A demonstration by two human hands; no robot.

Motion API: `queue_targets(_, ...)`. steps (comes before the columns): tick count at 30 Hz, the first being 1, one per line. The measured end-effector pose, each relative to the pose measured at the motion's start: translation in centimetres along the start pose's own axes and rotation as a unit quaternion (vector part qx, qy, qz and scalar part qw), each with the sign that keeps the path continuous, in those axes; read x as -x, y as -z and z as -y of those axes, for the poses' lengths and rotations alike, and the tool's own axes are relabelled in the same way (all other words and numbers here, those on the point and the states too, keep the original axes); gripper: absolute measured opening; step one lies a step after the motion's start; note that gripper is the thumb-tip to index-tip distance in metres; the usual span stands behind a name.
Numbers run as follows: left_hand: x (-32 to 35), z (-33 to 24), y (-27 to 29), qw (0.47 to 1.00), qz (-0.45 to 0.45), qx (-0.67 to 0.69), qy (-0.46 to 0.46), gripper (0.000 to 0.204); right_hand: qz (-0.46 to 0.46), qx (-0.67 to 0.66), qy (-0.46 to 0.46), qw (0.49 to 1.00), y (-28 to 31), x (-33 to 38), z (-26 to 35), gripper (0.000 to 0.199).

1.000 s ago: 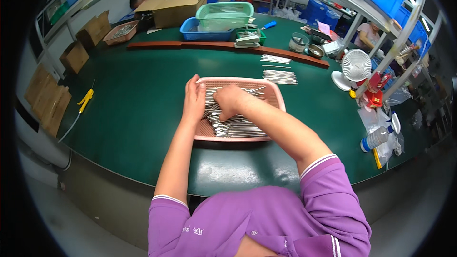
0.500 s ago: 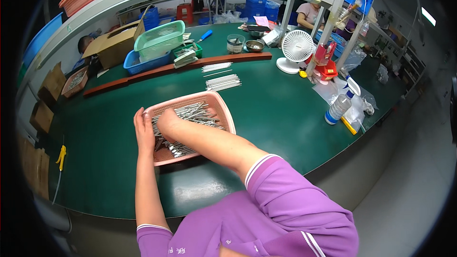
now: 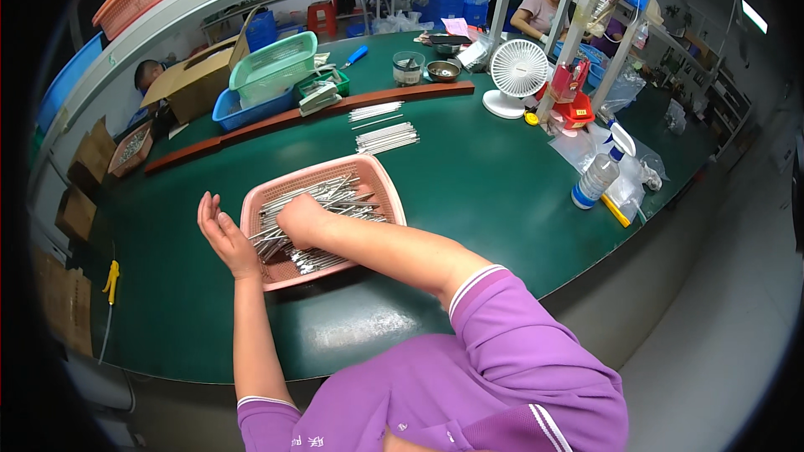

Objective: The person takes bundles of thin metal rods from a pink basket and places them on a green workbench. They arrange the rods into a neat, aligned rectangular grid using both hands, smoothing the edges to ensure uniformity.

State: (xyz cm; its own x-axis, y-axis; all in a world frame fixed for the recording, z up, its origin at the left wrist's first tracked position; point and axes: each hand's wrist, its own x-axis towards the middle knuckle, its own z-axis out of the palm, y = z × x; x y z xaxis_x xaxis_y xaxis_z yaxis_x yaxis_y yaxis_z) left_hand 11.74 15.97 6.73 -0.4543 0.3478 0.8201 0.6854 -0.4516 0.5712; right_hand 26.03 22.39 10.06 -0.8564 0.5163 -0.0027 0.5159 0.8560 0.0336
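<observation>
A pink plastic basket full of thin silvery metal rods sits on the green table before me. My right hand is down in the basket with its fingers curled around some of the rods, whose ends stick out on its left side toward the rim. The fingertips are hidden under the hand. Just outside the basket's left rim, my left hand is raised and open, its fingers stretched and holding nothing. Beyond the basket, rods lie lined up side by side in small rows.
A reddish-brown bar crosses the table behind the rows. Past it stand stacked green and blue baskets and a cardboard box. At right are a white fan and a spray bottle. A yellow air gun lies at left.
My left hand has come off the basket's rim and moved left, fingers spreading. My right hand has risen slightly among the rods, and some rods now tilt out toward the left rim.
</observation>
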Motion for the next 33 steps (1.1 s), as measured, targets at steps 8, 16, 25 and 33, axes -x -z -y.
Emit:
queue_targets(8,-0.2,-2.9,1.0,0.988,-0.106,0.106,0.023,0.037,-0.103,-0.138,0.013,0.985,2.8,1.6,-2.0,0.029)
queue_targets(16,0.4,-3.9,-5.3,0.798,0.076,0.456,0.387,0.048,-0.256,-0.237,-0.015,0.937,5.0,1.3,-3.1,0.035)
queue_targets(25,0.3,-4.8,-6.1,0.887,0.008,0.365,0.282,0.075,-0.323,-0.239,0.034,0.915,4.8,0.5,-1.6,0.037)
queue_targets(33,-3.7,-9.5,-7.0,0.932,0.127,0.285,0.186,0.076,-0.427,-0.322,0.019,0.845,6.3,1.7,-3.8,0.032)
